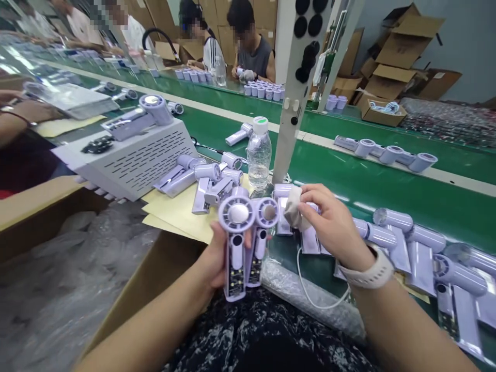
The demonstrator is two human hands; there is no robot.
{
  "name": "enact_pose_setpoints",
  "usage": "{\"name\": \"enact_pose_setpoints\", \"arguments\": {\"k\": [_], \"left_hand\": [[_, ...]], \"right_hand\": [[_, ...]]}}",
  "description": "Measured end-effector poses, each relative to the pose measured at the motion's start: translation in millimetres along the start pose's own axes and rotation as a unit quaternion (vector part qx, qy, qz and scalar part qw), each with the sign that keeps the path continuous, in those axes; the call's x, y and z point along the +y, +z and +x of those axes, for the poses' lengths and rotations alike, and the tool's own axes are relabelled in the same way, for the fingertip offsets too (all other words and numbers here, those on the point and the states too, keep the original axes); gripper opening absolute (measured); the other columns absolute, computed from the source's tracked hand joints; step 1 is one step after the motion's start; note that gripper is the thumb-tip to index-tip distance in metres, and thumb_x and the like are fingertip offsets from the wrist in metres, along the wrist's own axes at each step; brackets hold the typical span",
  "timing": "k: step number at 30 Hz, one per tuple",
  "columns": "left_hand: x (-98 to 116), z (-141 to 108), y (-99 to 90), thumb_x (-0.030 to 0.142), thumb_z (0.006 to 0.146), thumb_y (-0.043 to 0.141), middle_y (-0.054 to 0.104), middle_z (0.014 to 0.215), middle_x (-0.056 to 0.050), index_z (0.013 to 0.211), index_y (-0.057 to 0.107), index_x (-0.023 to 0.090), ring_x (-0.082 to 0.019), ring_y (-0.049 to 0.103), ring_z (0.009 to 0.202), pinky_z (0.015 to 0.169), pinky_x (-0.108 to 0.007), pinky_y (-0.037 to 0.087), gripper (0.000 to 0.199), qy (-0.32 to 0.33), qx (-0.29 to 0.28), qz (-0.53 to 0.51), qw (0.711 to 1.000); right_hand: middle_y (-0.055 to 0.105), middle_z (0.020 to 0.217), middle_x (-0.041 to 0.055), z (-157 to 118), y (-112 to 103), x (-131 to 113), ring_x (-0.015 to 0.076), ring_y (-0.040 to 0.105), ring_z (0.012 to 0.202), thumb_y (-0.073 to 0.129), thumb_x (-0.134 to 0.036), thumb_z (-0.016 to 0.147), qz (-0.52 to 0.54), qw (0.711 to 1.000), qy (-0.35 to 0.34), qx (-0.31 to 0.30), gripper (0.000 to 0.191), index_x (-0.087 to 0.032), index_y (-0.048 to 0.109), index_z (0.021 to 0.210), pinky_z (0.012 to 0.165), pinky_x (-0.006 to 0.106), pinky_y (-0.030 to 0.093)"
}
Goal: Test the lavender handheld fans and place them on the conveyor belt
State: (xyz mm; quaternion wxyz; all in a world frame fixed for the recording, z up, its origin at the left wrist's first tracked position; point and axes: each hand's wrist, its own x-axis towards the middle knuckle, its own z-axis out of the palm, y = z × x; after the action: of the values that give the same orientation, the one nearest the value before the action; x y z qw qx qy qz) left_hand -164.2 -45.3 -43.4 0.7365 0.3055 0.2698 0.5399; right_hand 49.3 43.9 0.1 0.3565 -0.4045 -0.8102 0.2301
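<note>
My left hand (215,256) is closed around two lilac handheld fans held upright side by side; the nearer fan (237,253) has an open handle front showing a dark circuit board, and the other fan (256,258) stands just behind it. Between the thumb and fingers of my right hand (327,219) is a crumpled grey-white cloth (295,207). Beneath that hand lie more lilac fan bodies (310,240), partly hidden. A white cable (304,284) loops down below it. A clear plastic bottle (259,155) stands behind the held fans.
Several fans (217,181) lie piled on yellow paper (174,217) to the left, beside a slotted metal box (132,160). Several more (418,243) line the right side. An open carton (127,289) holds plastic bags. A metal post (290,103) rises ahead; co-workers sit across the green belt (321,160).
</note>
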Motion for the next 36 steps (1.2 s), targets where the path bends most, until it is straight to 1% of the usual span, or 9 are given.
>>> {"name": "enact_pose_setpoints", "arguments": {"k": [5, 7, 10, 14, 21, 26, 30, 33, 36], "left_hand": [[-34, 18, 37.2, 0.093, 0.063, 0.062, 0.074, 0.073, -0.011, 0.064, 0.068, 0.013, -0.018, 0.069, 0.066, 0.058, -0.024, 0.056, 0.081, -0.134, -0.048, -0.058, 0.988], [-40, 22, 44.1, 0.093, 0.059, 0.065, 0.075, 0.074, -0.012, 0.063, 0.067, 0.012, -0.016, 0.067, 0.062, 0.054, -0.022, 0.054, 0.082, -0.192, -0.07, -0.051, 0.977], [-47, 26, 46.6, 0.089, 0.061, 0.07, 0.075, 0.075, -0.013, 0.066, 0.069, 0.01, -0.017, 0.067, 0.063, 0.053, -0.022, 0.053, 0.078, -0.223, -0.089, -0.042, 0.97], [-54, 25, 43.6, 0.084, 0.069, 0.07, 0.072, 0.069, -0.011, 0.064, 0.07, 0.011, -0.018, 0.069, 0.064, 0.057, -0.024, 0.056, 0.074, -0.247, -0.098, -0.059, 0.962], [-48, 6, 34.0, 0.088, 0.063, 0.069, 0.078, 0.085, -0.014, 0.07, 0.071, 0.011, -0.019, 0.072, 0.074, 0.069, -0.025, 0.059, 0.077, -0.236, -0.083, -0.055, 0.967], [-42, 1, 21.5, 0.091, 0.064, 0.064, 0.077, 0.087, -0.015, 0.067, 0.066, 0.012, -0.02, 0.072, 0.078, 0.072, -0.026, 0.059, 0.079, -0.199, -0.1, -0.097, 0.97], [-27, 0, 16.7, 0.091, 0.066, 0.063, 0.074, 0.081, -0.011, 0.067, 0.066, 0.014, -0.02, 0.069, 0.078, 0.076, -0.028, 0.057, 0.077, -0.079, -0.085, -0.06, 0.991], [-17, -3, 24.1, 0.084, 0.07, 0.069, 0.073, 0.082, -0.008, 0.084, 0.074, 0.015, -0.022, 0.07, 0.079, 0.077, -0.031, 0.057, 0.07, 0.011, -0.063, 0.003, 0.998], [-8, -3, 37.1, 0.057, 0.067, 0.089, 0.075, 0.09, -0.007, 0.101, 0.077, 0.019, -0.027, 0.07, 0.086, 0.08, -0.037, 0.057, 0.053, 0.041, -0.072, 0.115, 0.99]], "right_hand": [[0.065, 0.127, 0.0069, -12, -33, -30, 0.0239, 0.06, 0.125, 0.062, -0.019, 0.098, 0.167, 0.981, -0.083, -0.049, 0.011, -0.025, 0.065, 0.089, 0.105, 0.042, 0.048], [0.063, 0.136, 0.0075, -11, -38, -25, 0.0257, 0.06, 0.129, 0.066, -0.022, 0.095, 0.195, 0.975, -0.053, -0.093, 0.012, -0.027, 0.065, 0.106, 0.106, 0.044, 0.048], [0.062, 0.142, 0.0114, -9, -44, -10, 0.0308, 0.063, 0.126, 0.073, -0.037, 0.092, 0.214, 0.956, 0.032, -0.198, 0.053, -0.029, 0.053, 0.14, 0.104, 0.049, 0.051], [0.07, 0.129, 0.0114, -12, -47, -4, 0.0314, 0.068, 0.115, 0.07, -0.048, 0.093, 0.149, 0.947, 0.038, -0.283, 0.046, -0.022, 0.063, 0.129, 0.1, 0.046, 0.053], [0.075, 0.096, 0.01, -18, -23, -16, 0.0233, 0.07, 0.084, 0.027, -0.068, 0.106, 0.089, 0.967, -0.117, -0.209, 0.065, -0.018, 0.068, 0.106, 0.074, 0.034, 0.052], [0.072, 0.077, 0.0101, -2, -21, 6, 0.0226, 0.065, 0.066, 0.018, -0.059, 0.108, -0.093, 0.989, -0.053, -0.103, 0.065, -0.02, 0.066, 0.087, 0.062, 0.033, 0.047], [0.074, 0.1, 0.0216, 5, -34, 35, 0.0378, 0.069, 0.098, 0.034, -0.052, 0.104, -0.223, 0.975, 0.006, 0.02, 0.053, -0.013, 0.07, 0.105, 0.088, 0.054, 0.052], [0.061, 0.142, 0.0247, -18, -33, 30, 0.042, 0.052, 0.136, 0.052, -0.054, 0.099, -0.123, 0.988, 0.021, 0.09, 0.059, -0.012, 0.057, 0.141, 0.113, 0.064, 0.038], [0.063, 0.142, 0.0158, -58, -30, 9, 0.0352, 0.057, 0.134, 0.062, -0.063, 0.093, 0.198, 0.977, 0.067, -0.04, 0.069, -0.026, 0.05, 0.15, 0.11, 0.058, 0.046]]}}
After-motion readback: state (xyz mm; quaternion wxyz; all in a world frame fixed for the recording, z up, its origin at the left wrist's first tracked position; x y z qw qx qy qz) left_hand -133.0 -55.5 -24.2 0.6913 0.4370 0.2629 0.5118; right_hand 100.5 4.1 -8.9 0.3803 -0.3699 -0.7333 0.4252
